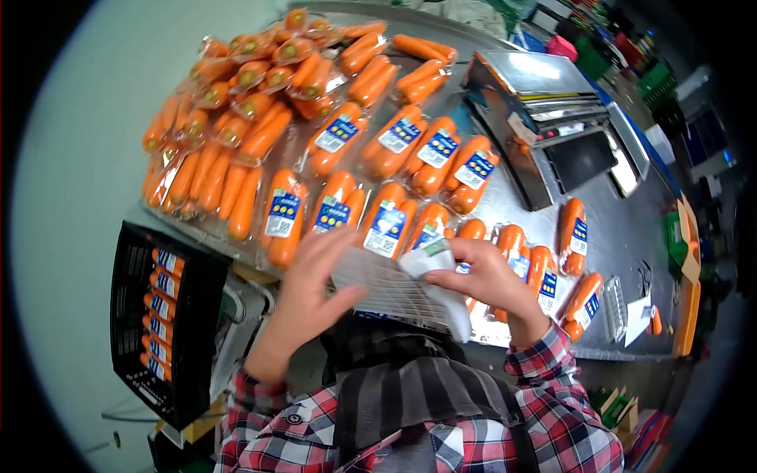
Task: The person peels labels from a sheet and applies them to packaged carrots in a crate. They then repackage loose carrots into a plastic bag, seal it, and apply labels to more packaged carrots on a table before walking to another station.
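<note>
bench (631,244): metal, crowded with carrots (386,164)
left hand (311,284): thumb spread wide, blurred
right hand (493,277): pinching white strip (422,266)
risk: i'd crumple it if its loose end snags

On my feed I saw a red, navy & white plaid shirt (579,414), matching sleeves (544,355), a blk/grey striped apron (426,390) & a dk round disc (295,419), prob. a button.

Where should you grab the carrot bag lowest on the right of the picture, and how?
Probably around its middle, coming from above: the carrot bag is long and rounded, lying down with nothing on top. Gently squeeze its two long sides. The right hand is nearest, but it's holding white paper.
</note>
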Tool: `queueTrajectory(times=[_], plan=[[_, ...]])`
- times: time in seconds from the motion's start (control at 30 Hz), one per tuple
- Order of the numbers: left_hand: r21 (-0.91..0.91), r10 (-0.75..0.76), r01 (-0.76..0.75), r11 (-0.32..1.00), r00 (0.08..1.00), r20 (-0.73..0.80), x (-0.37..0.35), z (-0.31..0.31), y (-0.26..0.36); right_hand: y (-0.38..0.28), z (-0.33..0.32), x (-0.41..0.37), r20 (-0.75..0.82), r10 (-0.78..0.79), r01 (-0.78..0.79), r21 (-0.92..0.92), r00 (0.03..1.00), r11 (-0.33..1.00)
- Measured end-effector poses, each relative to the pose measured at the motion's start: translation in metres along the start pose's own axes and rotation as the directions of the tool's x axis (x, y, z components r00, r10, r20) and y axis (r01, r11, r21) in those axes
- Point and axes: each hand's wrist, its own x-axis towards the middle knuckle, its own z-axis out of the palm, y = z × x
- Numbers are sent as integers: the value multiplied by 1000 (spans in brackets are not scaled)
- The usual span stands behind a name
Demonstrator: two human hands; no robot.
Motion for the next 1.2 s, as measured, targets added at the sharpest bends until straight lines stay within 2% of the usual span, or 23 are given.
queueTrajectory(times=[0.03,0.07,0.1,0.17,0.2,0.23,0.3,0.43,0.5,0.53,0.63,0.67,0.7,0.73,0.77,0.83,0.9,0.97,1.03,1.07,1.1,1.17,1.2], plan=[[97,68,-74,993,995,68,19,16,4,1,4,1,-15,7,-7,11,1000,1000],[-17,82,-81,997,992,91,29,30,3,0,3,-1,-58,-5,2,-68,998,998],[-133,100,-83,988,987,124,38,41,2,-3,1,-5,-80,-23,21,-34,997,999],[-227,17,37,973,972,233,48,59,2,2,-11,-17,-6,131,-131,-84,991,988],[-265,-20,103,959,954,298,53,68,3,6,-13,-24,-123,113,-111,22,986,994],[-262,30,57,963,948,318,60,74,6,12,-13,-30,-244,102,-75,118,964,990],[-180,9,81,980,893,449,73,83,12,22,-18,-40,-363,163,-51,300,917,953],[-229,119,33,973,779,616,94,112,20,34,-30,-66,-535,101,-69,80,839,994],[-269,137,91,959,683,718,105,122,25,40,-33,-80,-591,132,-114,68,796,991],[-268,146,82,960,669,729,107,127,24,43,-37,-85,-569,214,-160,144,794,976],[-197,112,52,979,669,735,115,133,23,80,-61,-103,-636,400,-47,496,660,867],[-156,90,34,987,688,721,117,130,19,106,-75,-107,-709,378,36,493,595,869],[-106,54,29,994,706,706,121,129,23,134,-97,-117,-699,508,65,617,502,784],[-134,69,26,991,750,658,123,127,28,164,-122,-125,-746,542,-66,564,387,823],[-105,49,25,994,764,643,125,123,32,193,-148,-134,-727,596,-198,565,339,801],[-46,10,23,999,789,614,129,112,45,225,-193,-147,-663,671,-338,581,332,741],[61,-44,13,998,834,549,132,97,64,259,-225,-147,-730,565,-404,417,384,814],[-42,-162,204,978,868,469,124,82,64,282,-249,-139,-727,567,-415,411,388,812],[-1,-266,279,960,918,294,118,75,82,298,-265,-129,-714,575,-451,393,399,802],[64,-58,40,997,953,297,119,74,91,304,-272,-124,-706,579,-479,374,408,794],[-2,-240,276,961,839,488,127,66,125,309,-277,-119,-699,582,-505,354,416,787],[-119,32,15,993,925,378,133,78,135,320,-280,-111,-731,562,-644,221,388,732],[-74,14,14,997,931,365,131,79,133,315,-281,-111,-767,518,-715,114,379,690]])
